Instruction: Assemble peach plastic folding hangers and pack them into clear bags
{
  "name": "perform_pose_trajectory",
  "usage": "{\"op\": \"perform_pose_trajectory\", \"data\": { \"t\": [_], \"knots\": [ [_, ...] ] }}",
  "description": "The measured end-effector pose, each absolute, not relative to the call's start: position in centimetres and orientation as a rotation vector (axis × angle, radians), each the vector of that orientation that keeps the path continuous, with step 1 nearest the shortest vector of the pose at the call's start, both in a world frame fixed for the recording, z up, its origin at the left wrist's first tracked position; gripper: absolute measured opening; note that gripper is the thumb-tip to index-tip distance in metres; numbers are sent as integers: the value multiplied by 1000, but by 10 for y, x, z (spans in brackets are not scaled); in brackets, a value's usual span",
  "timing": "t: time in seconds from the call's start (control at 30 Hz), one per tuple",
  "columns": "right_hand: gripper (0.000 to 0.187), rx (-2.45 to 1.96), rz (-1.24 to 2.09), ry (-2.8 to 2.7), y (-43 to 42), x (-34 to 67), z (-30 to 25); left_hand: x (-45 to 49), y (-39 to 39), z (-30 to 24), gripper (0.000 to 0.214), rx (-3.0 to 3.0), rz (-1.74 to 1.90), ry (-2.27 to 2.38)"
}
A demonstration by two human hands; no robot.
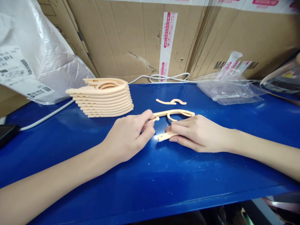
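Note:
My left hand pinches the left end of a peach plastic hanger part that lies on the blue table. My right hand has its fingers closed on a flat peach plastic strip just in front of that part. A small loose hook-shaped peach piece lies a little farther back. A neat stack of peach hanger parts stands to the left of my hands.
Large cardboard boxes wall off the back. A white plastic bag with labels sits at the left, clear plastic bags at the right. A white cable runs along the back. A dark phone lies at the left edge.

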State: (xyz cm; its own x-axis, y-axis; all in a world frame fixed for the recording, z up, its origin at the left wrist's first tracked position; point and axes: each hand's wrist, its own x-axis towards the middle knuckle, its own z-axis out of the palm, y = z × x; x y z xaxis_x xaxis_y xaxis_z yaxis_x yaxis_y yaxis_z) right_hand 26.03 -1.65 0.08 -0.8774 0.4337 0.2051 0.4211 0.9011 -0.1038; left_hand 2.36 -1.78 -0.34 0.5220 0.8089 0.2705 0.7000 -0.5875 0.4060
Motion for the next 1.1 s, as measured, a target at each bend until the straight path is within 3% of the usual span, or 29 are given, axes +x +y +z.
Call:
{"op": "perform_pose_trajectory", "data": {
  "t": [0.4, 1.1],
  "knots": [
    [33, -772, -193, -2748, -12, 264, -4, 24, -17, -4, 26, 2481, 623, 1328],
    [30, -727, -392, -2644, -14, 261, -8, 20, -12, -7, 30, 2675, 560, 1061]
  ]
}}
